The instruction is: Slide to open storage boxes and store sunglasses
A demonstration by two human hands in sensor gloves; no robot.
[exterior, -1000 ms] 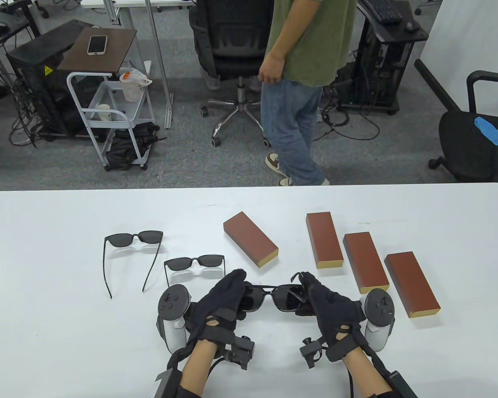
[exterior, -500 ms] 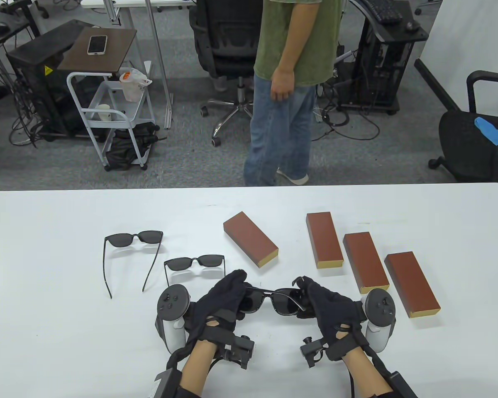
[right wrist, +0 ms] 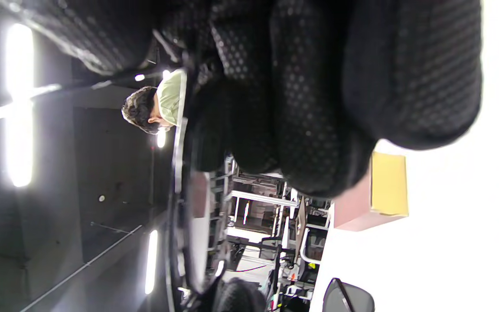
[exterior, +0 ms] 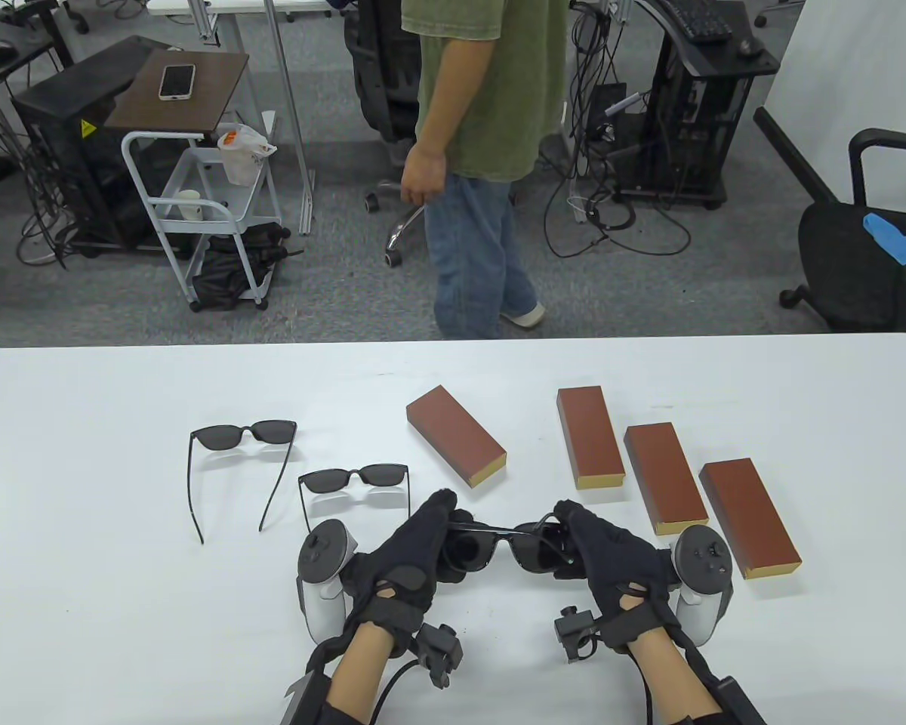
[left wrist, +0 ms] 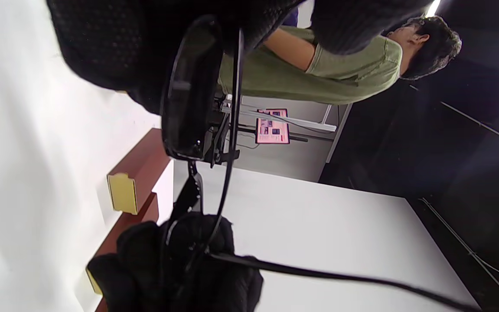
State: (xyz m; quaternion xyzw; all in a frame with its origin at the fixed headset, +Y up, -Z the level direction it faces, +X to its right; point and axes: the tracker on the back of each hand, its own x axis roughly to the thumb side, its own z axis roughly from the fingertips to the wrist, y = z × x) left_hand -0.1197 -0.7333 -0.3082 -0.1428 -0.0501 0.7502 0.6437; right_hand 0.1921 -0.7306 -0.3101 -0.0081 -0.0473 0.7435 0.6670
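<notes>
A pair of dark sunglasses [exterior: 502,545] is held above the near middle of the white table [exterior: 83,566], gripped at its two ends by both gloved hands. The left hand [exterior: 415,555] is curled around the left lens end, fingers wrapped over the top of the frame, palm turned inward. The right hand [exterior: 604,555] is closed on the right lens end, thumb side up, a thin temple arm seen looping just beside its fingertips. A tracker is seen strapped outside each wrist. Two more sunglasses are laid on the table to the left: one pair with temples spread open [exterior: 241,468], one nearer pair [exterior: 355,483] just beyond the left hand. Four closed brown storage boxes are placed beyond and to the right: one angled box [exterior: 455,444] mid-table, and three in a stepped row [exterior: 590,436], [exterior: 665,476], [exterior: 749,516]. In the left wrist view, tilted on its side, the held lens [left wrist: 188,91] is seen edge-on under the left fingers [left wrist: 115,47], with the right hand's fingers [left wrist: 175,268] on the far end and a box's yellow end face [left wrist: 122,193] behind. In the right wrist view the gloved fingers [right wrist: 318,86] fill most of the frame; the frame is shown only as a thin dark edge [right wrist: 175,186], and a box end [right wrist: 388,184] is visible.
</notes>
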